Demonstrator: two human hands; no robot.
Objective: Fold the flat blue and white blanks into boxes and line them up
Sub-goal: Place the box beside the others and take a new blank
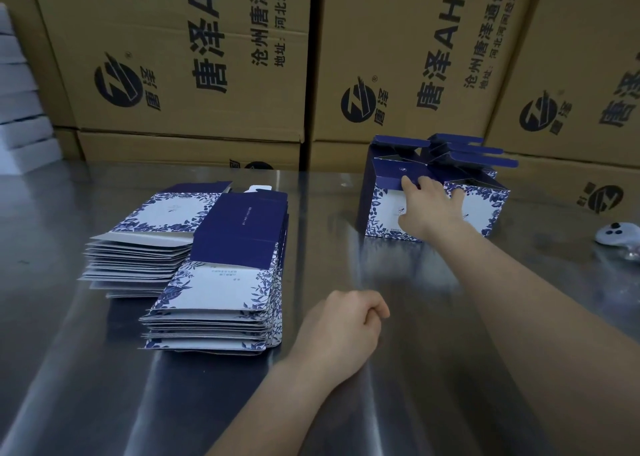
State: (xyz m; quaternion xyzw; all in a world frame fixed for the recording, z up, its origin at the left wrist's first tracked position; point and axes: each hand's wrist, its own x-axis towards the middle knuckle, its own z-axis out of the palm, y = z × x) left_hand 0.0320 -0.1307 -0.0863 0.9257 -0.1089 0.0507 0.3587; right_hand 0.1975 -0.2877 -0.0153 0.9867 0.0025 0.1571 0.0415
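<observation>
The box I am working on [388,213] stands upright at the far right of the steel table [415,317]. Its white floral front faces me and its dark blue top flap is not yet tucked in. My right hand [427,206] lies against that front with the fingers fairly straight and spread. One fingertip [408,181] is on the flap's edge, so the hand presses the box and does not clasp it. A second box [485,209] stands touching it on the right. More boxes [464,150] stand behind with their lids up, though I cannot count them surely. The pair in front forms a short row that runs left to right, along the wall of cartons [194,57].

I judge the job barely begun. Two thick stacks of blanks remain on the left, the near stack [221,293] and the far stack [149,241]. They lie flat, and their long axis runs away from me with a slight lean to the right.

My left hand [341,331] rests on the table near me, curled into a fist and holding nothing. A small white device [616,234] lies at the right edge, well apart from the boxes.
</observation>
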